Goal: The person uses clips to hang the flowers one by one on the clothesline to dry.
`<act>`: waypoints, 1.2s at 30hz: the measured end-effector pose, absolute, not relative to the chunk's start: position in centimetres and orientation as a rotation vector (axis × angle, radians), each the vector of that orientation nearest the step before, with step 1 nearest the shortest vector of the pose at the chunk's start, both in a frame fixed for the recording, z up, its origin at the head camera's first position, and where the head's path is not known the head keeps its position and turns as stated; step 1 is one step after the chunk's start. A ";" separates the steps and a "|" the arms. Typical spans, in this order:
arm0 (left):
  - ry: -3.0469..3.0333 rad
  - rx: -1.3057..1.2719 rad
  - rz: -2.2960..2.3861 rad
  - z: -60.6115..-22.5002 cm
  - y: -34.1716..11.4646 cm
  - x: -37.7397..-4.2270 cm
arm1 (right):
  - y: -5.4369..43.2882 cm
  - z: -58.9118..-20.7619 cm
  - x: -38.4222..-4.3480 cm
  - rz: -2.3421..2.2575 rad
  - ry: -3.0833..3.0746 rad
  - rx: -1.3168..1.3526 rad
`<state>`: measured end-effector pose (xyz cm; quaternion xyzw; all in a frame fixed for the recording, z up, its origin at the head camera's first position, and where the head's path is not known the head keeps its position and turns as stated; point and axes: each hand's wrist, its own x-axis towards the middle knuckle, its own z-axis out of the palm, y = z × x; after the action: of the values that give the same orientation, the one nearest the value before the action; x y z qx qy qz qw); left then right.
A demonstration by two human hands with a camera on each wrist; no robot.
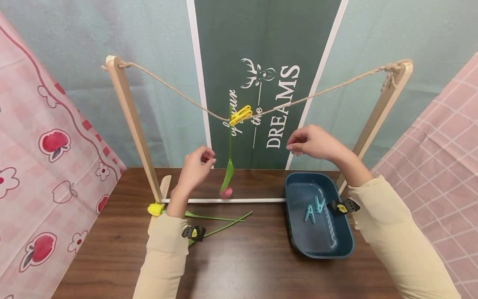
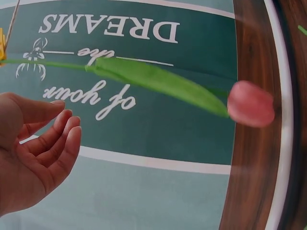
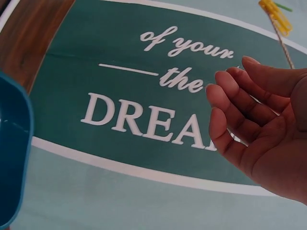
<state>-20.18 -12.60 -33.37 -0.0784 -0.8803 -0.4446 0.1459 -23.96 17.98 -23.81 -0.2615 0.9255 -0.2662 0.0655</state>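
A pink tulip (image 1: 226, 192) hangs head down from a sagging rope (image 1: 179, 92), its stem clipped by a yellow clothespin (image 1: 240, 116). Left of the stem, my left hand (image 1: 197, 168) is in the air with loosely bent fingers and nothing in them; the left wrist view shows it apart from the tulip (image 2: 250, 104). My right hand (image 1: 313, 142) hovers to the right of the clothespin, over the far end of a blue basin (image 1: 321, 245), its fingers relaxed and holding nothing. Two teal clothespins (image 1: 310, 213) lie in the basin.
Two wooden posts (image 1: 132, 128) hold the rope's ends, and a white bar (image 1: 239, 201) runs low between them. A yellow tulip (image 1: 154, 209) and other green stems (image 1: 224, 226) lie on the brown table (image 1: 246, 265), partly hidden by my left arm.
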 end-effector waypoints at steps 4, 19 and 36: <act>-2.550 -0.199 -1.272 -33.8 -13.1 -20.0 | 18.7 -24.7 -23.9 -0.816 2.767 -0.778; -2.599 -0.152 -1.221 -35.6 -14.8 -19.6 | 21.8 -28.6 -23.7 -0.895 2.707 -0.664; -2.671 -0.099 -1.200 -37.4 -15.8 -18.9 | 24.1 -32.3 -23.7 -0.951 2.628 -0.579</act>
<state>-18.89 -15.84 -37.39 -0.0337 -0.9065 -0.4072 0.1059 -23.68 24.12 -32.26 -0.2008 0.9113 -0.3299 0.1430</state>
